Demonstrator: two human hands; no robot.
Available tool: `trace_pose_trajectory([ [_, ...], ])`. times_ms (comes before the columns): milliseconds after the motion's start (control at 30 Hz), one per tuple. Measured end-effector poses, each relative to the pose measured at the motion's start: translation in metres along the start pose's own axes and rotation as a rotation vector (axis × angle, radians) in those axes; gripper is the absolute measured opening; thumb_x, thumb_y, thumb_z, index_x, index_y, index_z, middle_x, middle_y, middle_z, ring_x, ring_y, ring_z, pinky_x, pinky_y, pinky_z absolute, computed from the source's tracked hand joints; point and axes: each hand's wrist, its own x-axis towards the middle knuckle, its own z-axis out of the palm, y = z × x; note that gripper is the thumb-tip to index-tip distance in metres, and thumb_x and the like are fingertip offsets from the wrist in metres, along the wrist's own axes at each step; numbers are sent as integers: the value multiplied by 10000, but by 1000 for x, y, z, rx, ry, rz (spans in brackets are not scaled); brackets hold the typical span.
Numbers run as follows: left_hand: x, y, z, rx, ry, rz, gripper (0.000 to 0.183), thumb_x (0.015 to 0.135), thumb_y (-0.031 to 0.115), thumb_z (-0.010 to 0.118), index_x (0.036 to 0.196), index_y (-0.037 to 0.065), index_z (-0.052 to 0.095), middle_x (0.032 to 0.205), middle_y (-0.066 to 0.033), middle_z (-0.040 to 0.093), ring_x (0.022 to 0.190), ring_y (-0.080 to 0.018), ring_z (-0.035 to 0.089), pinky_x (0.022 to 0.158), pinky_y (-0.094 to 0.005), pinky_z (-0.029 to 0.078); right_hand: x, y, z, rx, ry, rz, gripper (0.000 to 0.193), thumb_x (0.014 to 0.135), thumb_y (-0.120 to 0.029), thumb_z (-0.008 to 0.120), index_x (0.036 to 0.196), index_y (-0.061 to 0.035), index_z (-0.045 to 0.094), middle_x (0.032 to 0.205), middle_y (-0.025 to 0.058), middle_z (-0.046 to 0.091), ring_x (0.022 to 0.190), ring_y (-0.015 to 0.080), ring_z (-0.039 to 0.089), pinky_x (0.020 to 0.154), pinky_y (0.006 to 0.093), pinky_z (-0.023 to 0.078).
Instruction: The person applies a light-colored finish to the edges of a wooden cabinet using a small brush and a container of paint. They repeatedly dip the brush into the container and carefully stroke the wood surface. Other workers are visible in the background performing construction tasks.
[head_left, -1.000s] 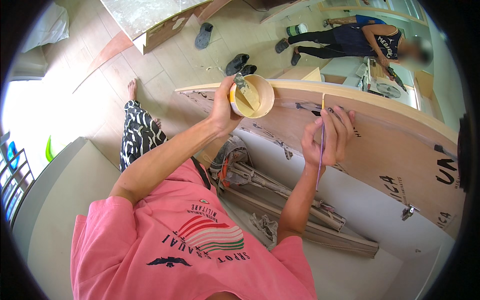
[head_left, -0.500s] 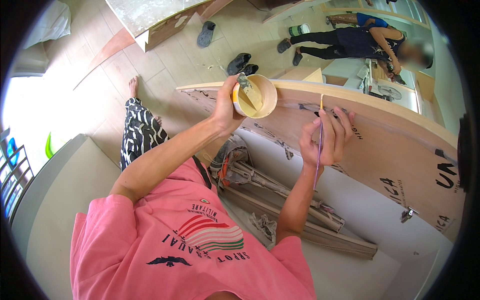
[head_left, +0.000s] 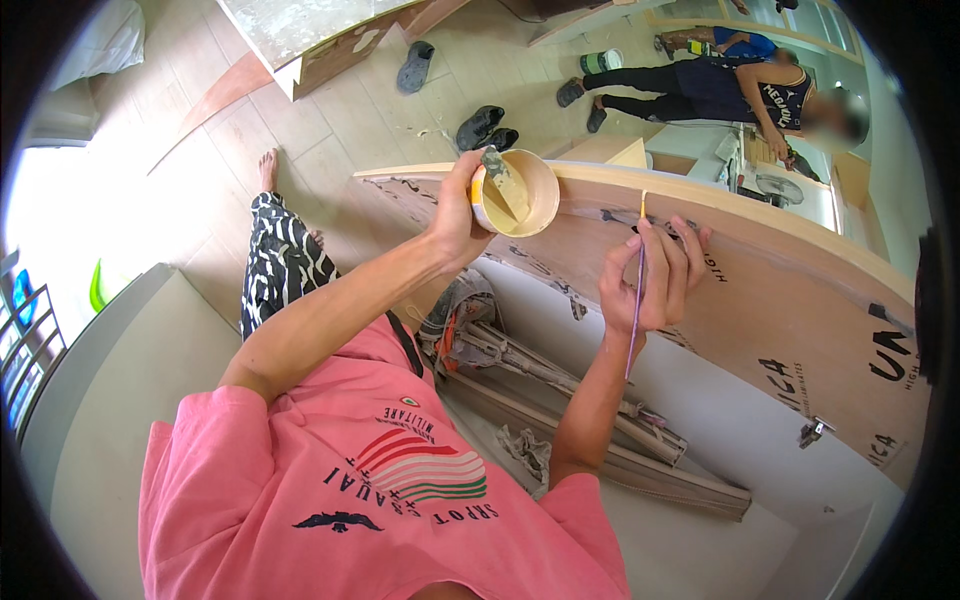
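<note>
My left hand (head_left: 457,208) is closed around a small round tub (head_left: 542,200) of cream-coloured paste. A putty knife (head_left: 493,163) with smeared metal leans inside the tub; its lower part lies against the paste. In my right hand (head_left: 655,275) a thin paintbrush (head_left: 635,320) with a purple handle is pinched between the fingers. The brush tip is at the pale edge of a brown wooden panel (head_left: 740,300), and the outer fingers lie close to the panel's face. Whether the bristles touch the edge I cannot tell.
Below the panel, an open white cabinet (head_left: 700,525) holds long wrapped lengths (head_left: 600,455) and a crumpled bag. A metal hinge (head_left: 815,431) sticks out from the panel. Dark shoes (head_left: 480,128) lie on the tiled floor beyond. Two people (head_left: 690,88) are at the far right, near a bucket (head_left: 600,62).
The tub in my left hand has shifted very slightly to the right. My right hand and the brush are almost still. The people in the background have changed posture.
</note>
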Motion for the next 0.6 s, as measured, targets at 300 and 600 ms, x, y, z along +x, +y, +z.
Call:
trace_pose_trajectory([
  [300,-8,4,8,-31,-21,8,415,966,523,454,1146,186,617,1145,29,632,1086,-125,585,917,-323,459,10,6,-19,58,118,-23,194,796,66,608,965,26,697,915,121,676,1021,328,644,990,557,525],
  [600,0,1,-1,-53,-78,-12,428,964,520,436,1176,189,605,1169,30,625,1117,-126,583,934,-323,467,24,12,-30,-25,180,4,170,835,74,595,978,66,687,940,152,679,986,348,665,897,497,594],
])
